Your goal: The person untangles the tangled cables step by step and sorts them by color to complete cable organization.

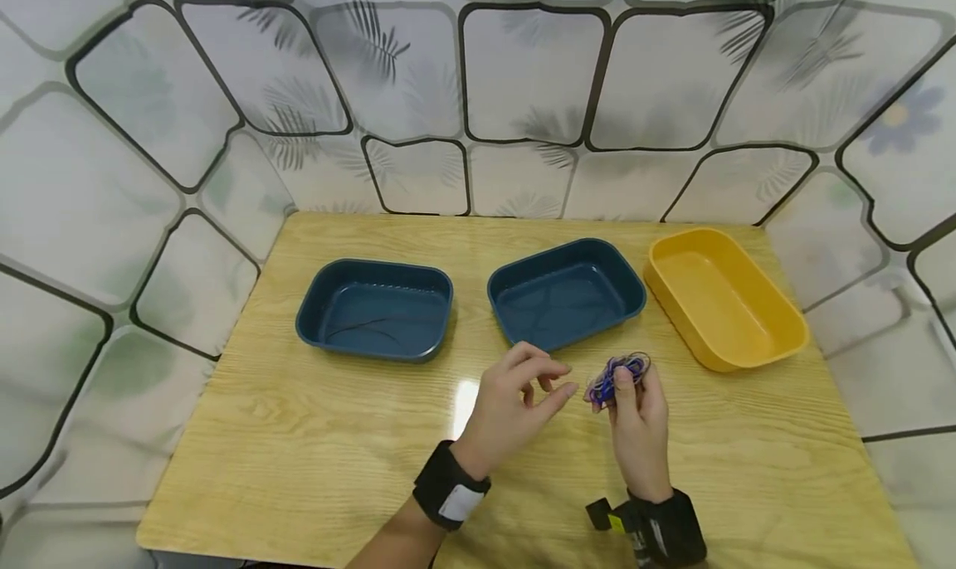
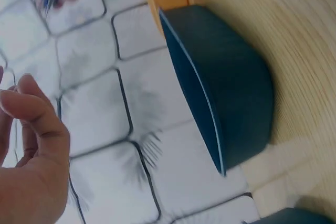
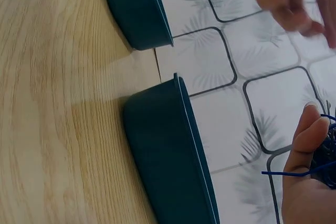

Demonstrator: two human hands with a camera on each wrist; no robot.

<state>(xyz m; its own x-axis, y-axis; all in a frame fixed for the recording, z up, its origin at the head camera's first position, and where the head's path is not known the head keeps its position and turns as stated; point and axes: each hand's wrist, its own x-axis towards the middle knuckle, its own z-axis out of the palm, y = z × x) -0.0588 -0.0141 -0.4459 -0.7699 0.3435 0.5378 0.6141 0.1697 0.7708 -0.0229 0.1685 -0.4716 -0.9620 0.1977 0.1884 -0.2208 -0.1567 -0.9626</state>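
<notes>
My right hand (image 1: 642, 432) grips a tangled bundle of thin blue, purple and brownish cords (image 1: 617, 378), thumb laid across the top. In the right wrist view one blue strand (image 3: 289, 173) pokes out past the thumb. Left of the bundle hovers my left hand (image 1: 511, 399), its fingers loosely bent. A small gap shows between its thumb and index fingertips, and nothing is visible there. Both hands are above the table, in front of the middle dark blue tray (image 1: 515, 280). Inside the left dark blue tray (image 1: 308, 316) lie a few thin dark strands (image 1: 363, 326).
A yellow tray (image 1: 769, 355) stands at the right, angled, close to the middle tray's right end. The wooden table (image 1: 299, 436) meets a patterned white curtain (image 1: 534, 71) behind and at both sides. Black bands (image 1: 451, 486) wrap both wrists.
</notes>
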